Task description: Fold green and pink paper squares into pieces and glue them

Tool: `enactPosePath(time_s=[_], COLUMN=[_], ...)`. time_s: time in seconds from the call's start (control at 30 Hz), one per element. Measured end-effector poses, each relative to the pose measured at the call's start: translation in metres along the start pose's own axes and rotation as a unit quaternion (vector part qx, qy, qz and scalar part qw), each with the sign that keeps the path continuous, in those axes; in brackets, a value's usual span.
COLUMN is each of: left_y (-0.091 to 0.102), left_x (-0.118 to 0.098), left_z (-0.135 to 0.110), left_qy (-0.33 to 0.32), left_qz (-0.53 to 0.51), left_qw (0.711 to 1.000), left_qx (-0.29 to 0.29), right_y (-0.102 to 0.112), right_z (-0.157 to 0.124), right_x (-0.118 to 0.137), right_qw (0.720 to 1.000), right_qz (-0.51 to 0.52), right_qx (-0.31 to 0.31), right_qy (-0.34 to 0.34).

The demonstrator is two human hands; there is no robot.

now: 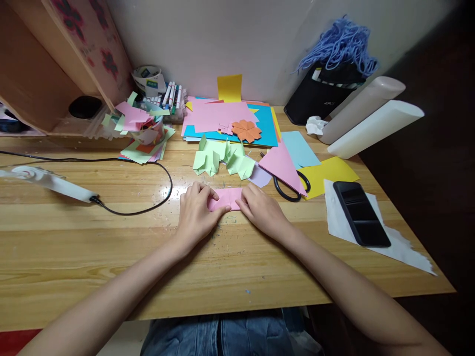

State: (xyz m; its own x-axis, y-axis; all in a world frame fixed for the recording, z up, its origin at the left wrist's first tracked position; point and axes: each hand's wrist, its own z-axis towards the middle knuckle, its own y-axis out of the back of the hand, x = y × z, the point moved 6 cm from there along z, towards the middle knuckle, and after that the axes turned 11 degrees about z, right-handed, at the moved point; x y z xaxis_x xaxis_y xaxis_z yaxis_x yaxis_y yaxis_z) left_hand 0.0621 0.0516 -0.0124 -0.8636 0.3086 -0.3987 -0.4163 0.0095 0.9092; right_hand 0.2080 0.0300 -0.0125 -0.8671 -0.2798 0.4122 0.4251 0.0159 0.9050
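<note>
A strip of folded pink paper (227, 197) lies on the wooden table (156, 277) in front of me, with creases across it. My left hand (198, 210) is closed on its left end, thumb along the lower edge. At the right end, my right hand (261, 207) has curled fingers pressed on the paper. Just beyond sit green folded paper pieces (222, 157), joined in a row. A pink paper triangle (282, 168) partly covers scissors with black handles (293, 195) to the right of my right hand.
Stacked coloured sheets (218, 114) with an orange paper flower (246, 131) lie against the wall. A cup of paper scraps (146, 131) and markers (172, 96) stand at back left. A black cable (168, 193) curves left. A phone (361, 213) rests right, near white bottles (374, 128).
</note>
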Motion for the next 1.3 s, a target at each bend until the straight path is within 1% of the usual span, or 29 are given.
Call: enactPosePath(time_s=[0.23,0.5,0.6,0.73,0.8,0.93,1.07,1.2,1.3], left_y=[0.0,-0.001,-0.002,-0.002,-0.002,0.0,0.001,0.001,0.001], left_x=[0.001,0.002,0.002,0.001,0.001,0.003,0.006,0.006,0.002], left_z=[0.0,0.001,0.0,-0.001,-0.002,-0.002,0.002,0.005,0.003], left_qy=[0.007,0.008,0.007,0.007,0.007,0.008,0.005,-0.026,-0.063], left_qz=[-0.005,-0.011,-0.01,-0.009,-0.008,-0.018,-0.041,-0.069,-0.076], left_qw=[1.0,1.0,1.0,1.0,1.0,1.0,0.998,0.994,0.992], left_qx=[0.007,0.015,0.012,0.009,0.008,0.017,0.044,0.075,0.073], right_y=[0.005,0.004,0.004,0.001,0.0,-0.001,0.0,0.002,0.004], right_z=[0.0,-0.003,-0.003,-0.001,-0.001,-0.001,0.0,0.002,0.002], right_x=[-0.003,-0.001,-0.003,-0.009,-0.011,-0.012,-0.013,-0.013,-0.016], right_qw=[0.995,0.99,0.98,0.957,0.948,0.937,0.927,0.915,0.905], right_qz=[0.096,0.138,0.196,0.279,0.306,0.335,0.361,0.39,0.41], right_qx=[-0.006,-0.004,-0.007,-0.023,-0.021,-0.007,0.013,0.044,0.069], right_qy=[-0.004,-0.022,-0.037,-0.077,-0.087,-0.098,-0.102,-0.094,-0.094])
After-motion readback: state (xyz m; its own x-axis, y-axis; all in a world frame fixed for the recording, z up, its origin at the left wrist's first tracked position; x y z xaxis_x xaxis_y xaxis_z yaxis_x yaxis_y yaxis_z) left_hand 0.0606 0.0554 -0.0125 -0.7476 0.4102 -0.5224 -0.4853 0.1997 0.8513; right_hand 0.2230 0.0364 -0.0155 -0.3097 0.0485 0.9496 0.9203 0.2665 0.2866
